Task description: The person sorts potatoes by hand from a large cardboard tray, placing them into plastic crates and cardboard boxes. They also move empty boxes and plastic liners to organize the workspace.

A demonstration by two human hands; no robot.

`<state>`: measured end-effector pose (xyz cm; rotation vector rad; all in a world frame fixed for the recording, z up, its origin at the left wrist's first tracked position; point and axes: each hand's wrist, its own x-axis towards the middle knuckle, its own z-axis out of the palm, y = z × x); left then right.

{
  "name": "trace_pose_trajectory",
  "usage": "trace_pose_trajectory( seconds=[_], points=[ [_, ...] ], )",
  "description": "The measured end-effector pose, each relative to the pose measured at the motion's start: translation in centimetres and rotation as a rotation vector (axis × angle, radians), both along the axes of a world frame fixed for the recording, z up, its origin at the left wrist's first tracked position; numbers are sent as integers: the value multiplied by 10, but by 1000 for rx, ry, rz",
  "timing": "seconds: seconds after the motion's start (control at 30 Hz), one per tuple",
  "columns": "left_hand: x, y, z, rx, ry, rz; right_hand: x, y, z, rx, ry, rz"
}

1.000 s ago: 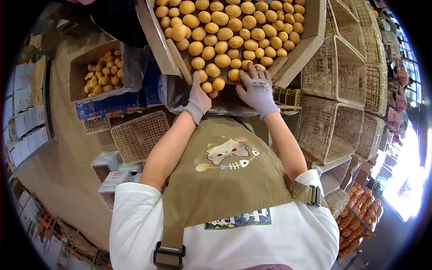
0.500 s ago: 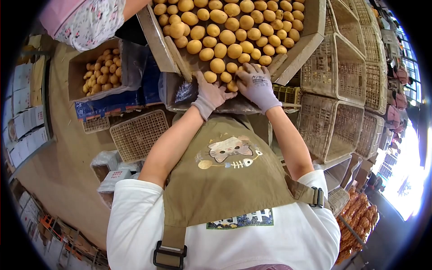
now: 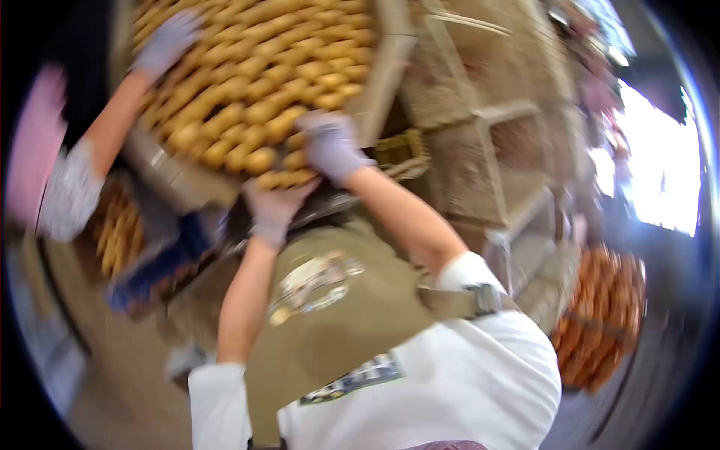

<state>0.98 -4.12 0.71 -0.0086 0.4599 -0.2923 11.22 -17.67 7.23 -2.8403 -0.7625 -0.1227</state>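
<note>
Many round yellow potatoes (image 3: 255, 75), smeared by motion, fill a sorting tray whose right side board (image 3: 384, 82) shows. At the tray's near opening, my left hand (image 3: 276, 206), in a pale glove, has its thumb and fingers spread below the nearest potatoes. My right hand (image 3: 330, 144), in a similar glove, rests at the right side of the potatoes; its fingers are too blurred to tell whether it grips one.
A co-worker's gloved hand (image 3: 169, 41) reaches over the potatoes from the left. Plastic crates (image 3: 487, 157) are stacked on the right, with filled orange net bags (image 3: 600, 319) lower down. A box of potatoes (image 3: 118, 229) stands at the lower left.
The view has turned and blurred, so the tray lies further left. A co-worker's hand now shows over the potatoes. Both my hands remain near the tray's opening.
</note>
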Motion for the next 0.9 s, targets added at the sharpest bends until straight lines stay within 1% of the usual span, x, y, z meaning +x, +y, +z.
trace_pose_trajectory(
  seconds=[0.03, 0.07, 0.1, 0.13, 0.17, 0.2, 0.23, 0.27, 0.3, 0.37, 0.4, 0.47, 0.53, 0.6, 0.63, 0.7, 0.73, 0.77, 0.8, 0.83, 0.87, 0.9],
  points=[
    [0, 1, -4, 17, -60, -27, 9, -2, -3, -199, 77, -29],
    [0, 1, -8, 35, -121, -52, 13, -6, 5, -42, 100, -14],
    [1, -5, -9, 655, -296, -202, 23, 2, -17, -282, 150, -29],
    [6, -7, 11, 150, 6, -96, 32, 7, -38, -386, 145, 5],
    [9, 3, -17, -29, 46, -117, 34, 15, -7, -478, 280, -3],
    [14, 18, -56, -226, 109, -194, 29, 15, 30, -569, 342, 22],
    [14, 14, -54, -128, 92, -173, 45, 21, -21, -509, 335, -78],
    [16, 15, -46, -236, 187, -174, 52, 24, -36, -485, 333, -102],
    [17, 15, -37, -342, 287, -169, 48, 22, -17, -492, 340, -91],
    [15, 6, -15, -304, 300, -134, 42, 18, -20, -465, 283, -142],
    [14, 6, -11, -288, 307, -106, 40, 15, -19, -424, 298, -147],
    [14, 8, -16, -291, 311, -119, 33, 12, -11, -340, 329, -133],
    [12, 15, -29, -284, 271, -136, 30, 12, -8, -322, 351, -134],
    [11, 16, -31, -290, 282, -140, 28, 9, 8, -336, 418, -102],
    [11, 16, -32, -291, 289, -135, 32, 8, 1, -314, 438, -93],
    [9, 14, -40, -259, 248, -124, 31, 3, -12, 0, 334, -175],
    [8, 11, -44, -216, 201, -115, 17, -6, 21, 120, 198, -137],
    [7, 13, -48, -170, 159, -98, 8, -14, 49, 221, -61, 27],
    [7, 11, -36, -254, 180, -110, 7, -21, 75, 189, -31, 136],
    [7, 10, -23, -337, 204, -123, 8, -27, 90, 371, -55, 216],
    [6, 6, -29, 11, 59, -97, 6, -28, 129, 564, 469, -71],
    [6, 4, -14, -25, 97, -64, 11, -35, 146, 488, 377, 16]
  ],
)
